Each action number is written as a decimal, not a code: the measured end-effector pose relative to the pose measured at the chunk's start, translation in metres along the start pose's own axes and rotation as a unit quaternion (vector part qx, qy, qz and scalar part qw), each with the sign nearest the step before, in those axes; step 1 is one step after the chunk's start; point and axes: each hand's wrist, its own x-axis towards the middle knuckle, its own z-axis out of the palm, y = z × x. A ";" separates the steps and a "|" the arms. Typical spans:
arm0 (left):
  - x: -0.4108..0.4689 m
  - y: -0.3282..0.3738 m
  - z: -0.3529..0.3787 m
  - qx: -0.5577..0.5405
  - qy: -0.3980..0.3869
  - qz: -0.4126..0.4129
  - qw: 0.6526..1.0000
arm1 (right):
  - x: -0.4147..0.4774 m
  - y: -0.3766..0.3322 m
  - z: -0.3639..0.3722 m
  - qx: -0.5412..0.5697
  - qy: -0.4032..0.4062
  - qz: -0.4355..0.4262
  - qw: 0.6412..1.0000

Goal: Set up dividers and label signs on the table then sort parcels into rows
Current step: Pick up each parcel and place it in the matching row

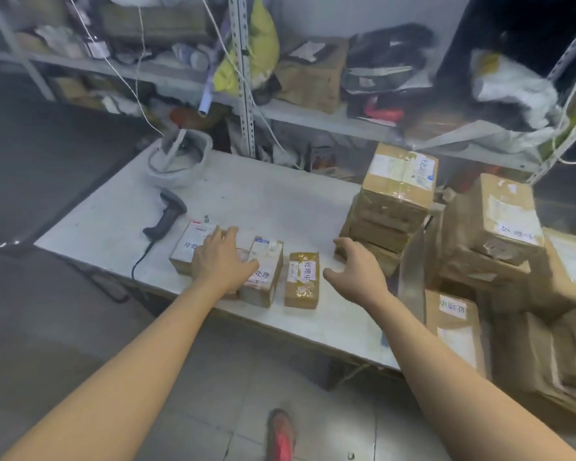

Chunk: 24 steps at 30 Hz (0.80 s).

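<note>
Left hand flat, fingers straight, on leftmost parcel near counter front edge, right hand open, fingers spread, hovering between small taped parcel and tall parcel stack

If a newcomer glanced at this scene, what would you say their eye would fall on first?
First, two arms reaching in: the left hand lies flat on the small parcels near the front edge of the table, and the right hand hovers open beside a lone labelled parcel. Then the tall stack of cardboard parcels at the table's right end, and the barcode scanner left of the small parcels.
</note>
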 end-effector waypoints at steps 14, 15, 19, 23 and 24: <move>0.036 -0.016 0.087 -0.089 -0.085 -0.071 0.990 | 0.064 0.004 0.123 0.044 -0.067 0.177 0.981; 0.034 -0.016 0.094 -0.091 -0.088 -0.074 0.989 | 0.062 0.003 0.131 0.047 -0.067 0.193 0.978; 0.031 -0.016 0.115 -0.111 -0.055 -0.076 0.989 | 0.055 -0.001 0.159 0.041 -0.047 0.254 0.965; 0.033 -0.017 0.118 -0.154 -0.048 -0.082 0.984 | 0.051 -0.010 0.167 0.054 0.013 0.303 0.952; 0.034 -0.019 0.116 -0.160 -0.048 -0.084 0.982 | 0.050 -0.012 0.166 0.056 0.025 0.305 0.950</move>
